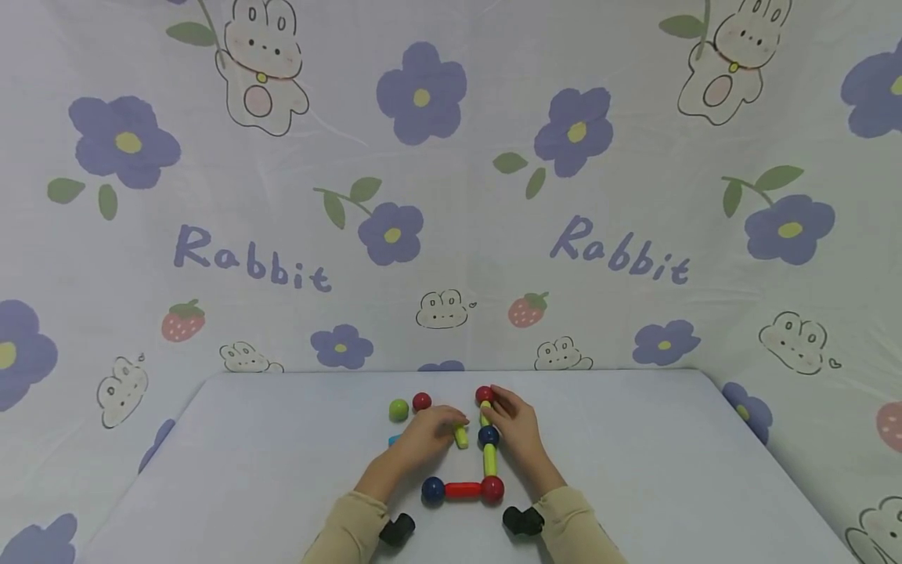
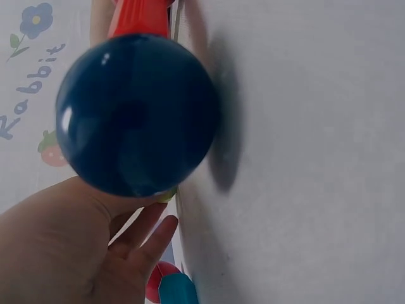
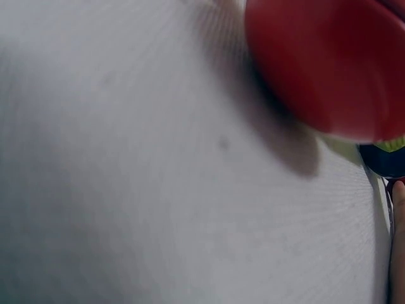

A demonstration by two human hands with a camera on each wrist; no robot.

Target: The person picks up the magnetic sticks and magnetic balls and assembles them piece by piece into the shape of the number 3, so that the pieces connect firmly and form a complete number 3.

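An L-shaped ball-and-rod chain (image 1: 490, 462) lies on the table, its balls red and dark blue, its rods yellow-green and red. My right hand (image 1: 520, 429) is along its far arm, fingers and thumb gripping around the far red ball (image 1: 484, 395) and the rod below it. To the left, my left hand (image 1: 425, 432) pinches a loose yellow-green rod (image 1: 461, 437), whose near end shows below the fingers. The chain's blue end ball (image 2: 136, 114) fills much of the left wrist view. The corner red ball (image 3: 329, 63) looms close in the right wrist view.
Behind my left hand sit a green ball (image 1: 398, 410) and a loose red ball (image 1: 422, 402). A blue rod (image 1: 395, 441) is partly hidden by the left wrist. The white table (image 1: 634, 454) meets a rabbit-print cloth (image 1: 451, 196) at the back.
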